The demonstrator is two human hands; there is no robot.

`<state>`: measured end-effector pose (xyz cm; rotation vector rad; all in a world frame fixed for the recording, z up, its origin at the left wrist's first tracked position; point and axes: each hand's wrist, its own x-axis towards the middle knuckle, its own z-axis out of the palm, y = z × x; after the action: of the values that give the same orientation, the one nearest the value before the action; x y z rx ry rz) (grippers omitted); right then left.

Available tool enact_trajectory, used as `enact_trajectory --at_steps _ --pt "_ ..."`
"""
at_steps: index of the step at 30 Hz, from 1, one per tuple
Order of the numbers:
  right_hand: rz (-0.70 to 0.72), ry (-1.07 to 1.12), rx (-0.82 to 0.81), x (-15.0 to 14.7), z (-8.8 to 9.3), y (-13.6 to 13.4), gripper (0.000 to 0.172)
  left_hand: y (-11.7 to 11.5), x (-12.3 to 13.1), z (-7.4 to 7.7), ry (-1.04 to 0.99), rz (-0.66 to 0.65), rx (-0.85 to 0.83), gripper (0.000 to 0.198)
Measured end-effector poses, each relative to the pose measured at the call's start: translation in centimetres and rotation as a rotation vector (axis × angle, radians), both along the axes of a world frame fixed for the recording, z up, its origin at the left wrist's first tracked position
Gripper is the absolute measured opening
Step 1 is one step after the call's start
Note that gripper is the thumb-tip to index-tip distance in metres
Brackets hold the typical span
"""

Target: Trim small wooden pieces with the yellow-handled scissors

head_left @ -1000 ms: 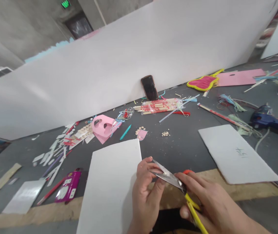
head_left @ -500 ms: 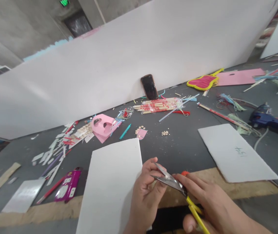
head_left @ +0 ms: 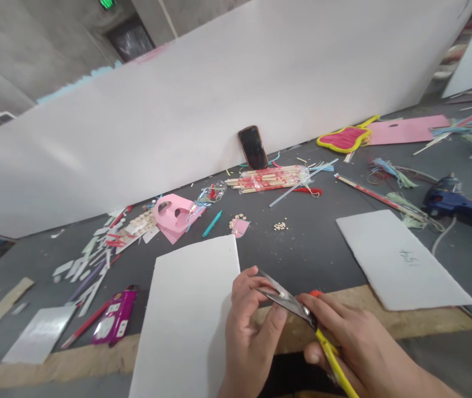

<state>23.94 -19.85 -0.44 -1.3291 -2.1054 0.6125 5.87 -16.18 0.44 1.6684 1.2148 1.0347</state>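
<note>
Scissors with metal blades (head_left: 288, 301) and yellow handles (head_left: 335, 365) are in my right hand (head_left: 352, 331), their tips pointing up and left. The blades stand slightly apart, with a small pale speck between them. My left hand (head_left: 248, 331) is at the blades, its fingers curled behind them and its thumb tip by the lower blade. Whatever its fingers pinch is too small or hidden to make out. An orange-red bit (head_left: 315, 293) shows beside my right fingers. Left of my left hand lies a white foam board (head_left: 190, 309).
A second white board (head_left: 405, 260) with green writing lies right, near a blue glue gun (head_left: 447, 202). Behind are wrapped sticks (head_left: 271, 178), a leaning phone (head_left: 253, 147), small beads (head_left: 280, 226), a teal pen (head_left: 211, 224) and pink cutouts (head_left: 173, 218). A purple box (head_left: 115, 316) lies left.
The scissor handles have come closer together, and my right thumb has moved up and left. My left hand has shifted slightly left, its thumb nearer the blade. The tabletop objects stay put.
</note>
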Motion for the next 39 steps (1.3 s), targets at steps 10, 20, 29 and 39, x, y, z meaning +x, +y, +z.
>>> enact_trajectory --at_steps 10,20,29,39 --pt "-0.054 0.007 0.110 -0.1 0.3 0.2 0.057 0.0 -0.1 -0.7 0.151 0.106 0.305 0.011" --pt "-0.032 -0.002 0.102 -0.1 0.0 0.2 0.066 -0.2 -0.1 -0.8 0.076 0.095 0.262 0.012" --pt "-0.030 -0.009 0.106 -0.2 0.0 0.3 0.057 -0.2 -0.1 -0.6 0.044 0.070 0.178 0.013" --pt "-0.002 0.028 0.007 0.0 -0.5 0.2 0.048 0.1 -0.2 -0.6 0.074 0.037 0.204 0.012"
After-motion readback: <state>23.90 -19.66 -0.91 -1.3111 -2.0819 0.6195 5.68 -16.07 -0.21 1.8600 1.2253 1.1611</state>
